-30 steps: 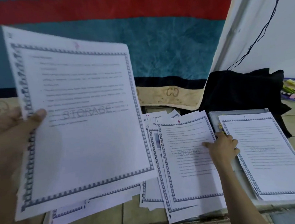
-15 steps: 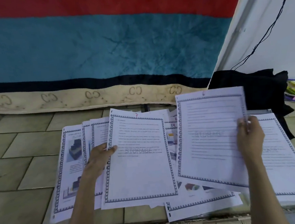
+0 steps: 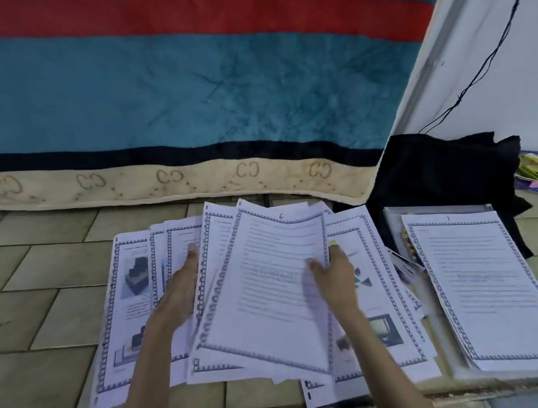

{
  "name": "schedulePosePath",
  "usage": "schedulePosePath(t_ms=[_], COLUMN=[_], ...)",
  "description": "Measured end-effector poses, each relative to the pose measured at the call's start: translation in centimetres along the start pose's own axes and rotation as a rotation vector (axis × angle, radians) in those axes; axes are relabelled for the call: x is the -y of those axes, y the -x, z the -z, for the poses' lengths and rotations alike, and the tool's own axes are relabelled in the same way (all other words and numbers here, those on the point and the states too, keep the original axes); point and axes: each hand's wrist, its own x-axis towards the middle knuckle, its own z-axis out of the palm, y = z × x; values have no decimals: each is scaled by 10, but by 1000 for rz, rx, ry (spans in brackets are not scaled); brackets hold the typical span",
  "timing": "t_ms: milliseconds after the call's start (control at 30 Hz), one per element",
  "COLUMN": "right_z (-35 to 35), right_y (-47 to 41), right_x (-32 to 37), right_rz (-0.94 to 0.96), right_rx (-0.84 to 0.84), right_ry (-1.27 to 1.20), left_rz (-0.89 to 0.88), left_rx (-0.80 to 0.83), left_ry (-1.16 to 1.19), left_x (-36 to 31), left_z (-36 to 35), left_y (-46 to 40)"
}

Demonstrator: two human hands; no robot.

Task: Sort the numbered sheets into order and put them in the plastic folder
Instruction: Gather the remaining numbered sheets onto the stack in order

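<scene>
Head view: your right hand (image 3: 332, 271) pinches the right edge of the sheet marked 6 (image 3: 268, 287), thumb on its face, holding it tilted above the loose sheets (image 3: 134, 311) fanned across the tiled floor (image 3: 26, 287). Your left hand (image 3: 179, 289) lies flat with straight fingers on those sheets, gripping nothing. To the right, well apart, the sheet marked 1 (image 3: 489, 283) tops a stack lying on the plastic folder (image 3: 435, 213). Behind it sits a black cloth (image 3: 445, 170), with a striped blanket (image 3: 188, 97) beyond.
</scene>
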Motion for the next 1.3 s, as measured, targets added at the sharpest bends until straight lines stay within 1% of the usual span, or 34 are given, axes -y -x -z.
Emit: schedulePosePath(t_ms=[67,133,167,267,300,367,433,500,600,700,767,900,967,1067,1167,1300], right_z=[-13,-13,-11,0,9,33,65,93,114,110,107,107,107,106,106,112], right_y=[-2,-2,-2,-5,-7,-11,-17,-21,-19,-21,-21,-23,-23,-20,-20,-19], right_x=[-4,1,4,8,10,8,0,-12,-34,-59,-66,-74,-76,-75,-72,-65], right_rz=[-17,-64,-88,-182,-213,-245,-210,-166,-222,-254,-266,-290,-277,-265,-257,-144], right_rx=[57,104,136,190,197,177,103,56,117,150,156,228,246,225,181,69], right_ry=[0,-121,-194,-429,-458,-409,-299,-165,-23,-32,-48,-106,-115,-134,-183,-194], left_rz=[-64,-167,-200,-200,-181,-130,-85,-67,-43,-85,-166,-362,-410,-364,-341,-437], left_rx=[13,54,71,95,112,154,182,142,72,-35,-101,-160,-141,-70,-57,-74], left_ry=[-106,-265,-290,-208,-173,-97,-67,-95,-103,-213,-305,-470,-613,-722,-805,-893], left_x=[-5,-3,-1,-2,-5,-9,-13,-15,-15,-17,-22,-43,-51,-57,-64,-72], left_z=[-5,-11,-13,-17,-20,-26,-34,-41,-55,-69,-78,-95,-105,-117,-123,-130], left_y=[10,15,16,23,25,26,27,23,13,2,-9,-28,-39,-55,-60,-63])
